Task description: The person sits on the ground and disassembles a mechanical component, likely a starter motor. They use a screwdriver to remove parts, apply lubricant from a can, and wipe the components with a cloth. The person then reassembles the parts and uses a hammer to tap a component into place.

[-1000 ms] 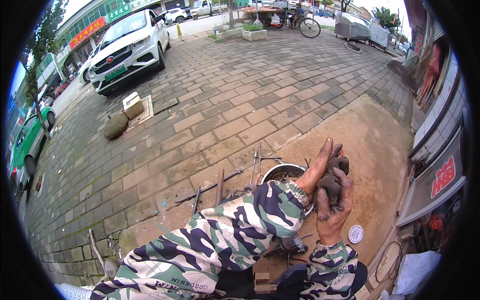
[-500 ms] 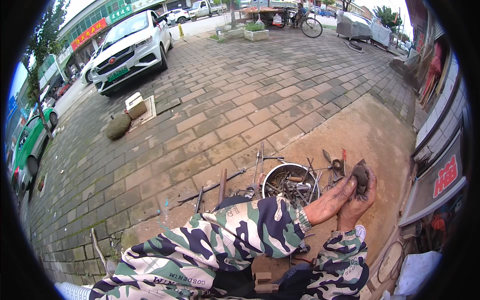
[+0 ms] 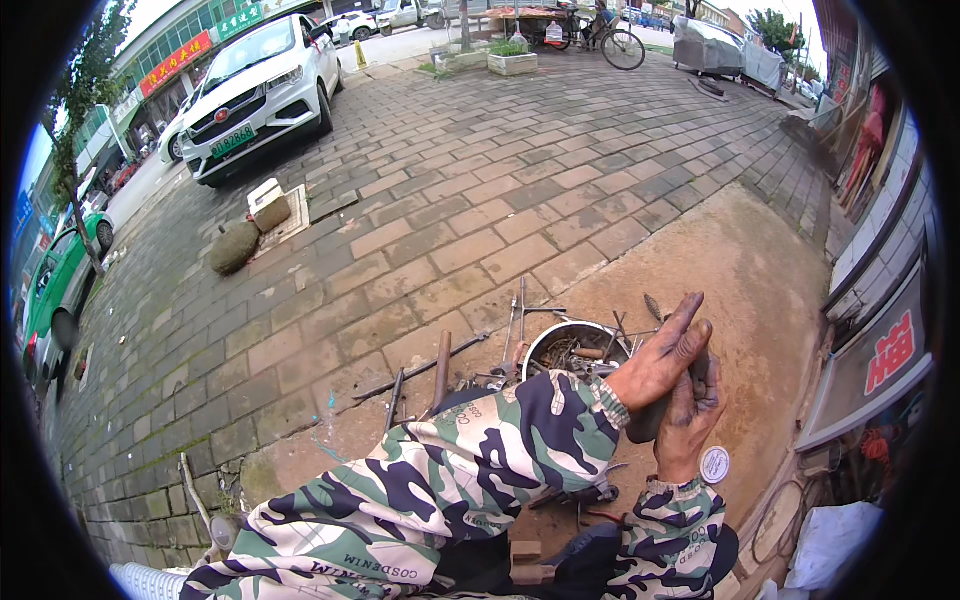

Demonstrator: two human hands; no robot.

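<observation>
Pressing the left hand (image 3: 660, 367) against the right hand (image 3: 688, 428), palm facing palm, and counting clock directions from their meeting point. Holding the left hand nearly flat, pointing its fingers toward one o'clock with the thumb alongside. Bending the right fingers partway, behind the left palm. Showing a dark lump (image 3: 643, 424) between seven and eight o'clock, below the left wrist and just beside the right hand; being unable to tell the firmness of any grip on it. Seeing a bowl (image 3: 538, 339) of metal bits (image 3: 575, 358) between nine and ten, a rod (image 3: 442, 370) farther out at nine, a round lid (image 3: 715, 465) at five, a white car (image 3: 262, 98) well off at ten.
</observation>
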